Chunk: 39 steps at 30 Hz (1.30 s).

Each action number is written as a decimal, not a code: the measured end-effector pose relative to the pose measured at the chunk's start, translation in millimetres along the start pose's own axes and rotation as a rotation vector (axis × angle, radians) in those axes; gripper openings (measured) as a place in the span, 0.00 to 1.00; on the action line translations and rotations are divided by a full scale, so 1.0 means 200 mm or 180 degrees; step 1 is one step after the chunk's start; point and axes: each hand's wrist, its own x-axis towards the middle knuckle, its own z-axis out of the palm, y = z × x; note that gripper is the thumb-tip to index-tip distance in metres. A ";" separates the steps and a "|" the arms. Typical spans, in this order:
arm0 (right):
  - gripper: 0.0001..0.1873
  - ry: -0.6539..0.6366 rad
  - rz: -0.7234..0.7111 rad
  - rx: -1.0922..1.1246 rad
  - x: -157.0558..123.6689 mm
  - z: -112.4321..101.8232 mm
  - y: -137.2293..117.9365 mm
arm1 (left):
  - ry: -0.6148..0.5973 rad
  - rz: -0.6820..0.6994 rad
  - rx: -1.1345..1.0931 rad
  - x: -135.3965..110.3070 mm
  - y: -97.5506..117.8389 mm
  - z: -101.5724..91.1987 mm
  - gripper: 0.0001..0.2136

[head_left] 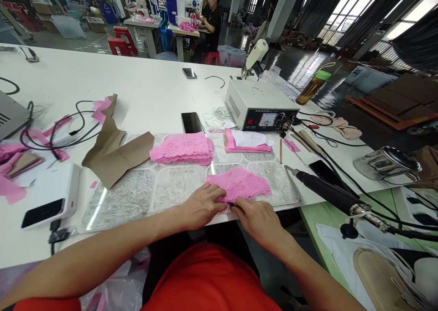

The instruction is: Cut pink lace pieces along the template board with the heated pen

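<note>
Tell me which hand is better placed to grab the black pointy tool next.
Probably the right hand: the black pointy tool lies on that side, nearer to it. The left hand is farther away, and both hands are at the nearer pink lace.

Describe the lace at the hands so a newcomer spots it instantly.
On the white table, find the grey patterned mat. At its near edge, the left hand and right hand meet at the pink lace. It lies flatter than the thick lace stack beyond.
</note>
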 end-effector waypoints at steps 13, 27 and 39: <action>0.11 -0.0101 0.0102 -0.0095 0.01 0.00 -0.01 | 0.0021 0.0004 0.0016 0.00 0.00 0.00 0.12; 0.11 0.0394 0.0124 0.0628 -0.03 0.02 0.08 | -0.0058 -0.0158 -0.0160 0.00 0.00 0.00 0.11; 0.22 0.1086 0.1755 0.1087 -0.01 0.04 0.55 | 0.0144 -0.0106 -0.0242 0.17 0.07 -0.01 0.08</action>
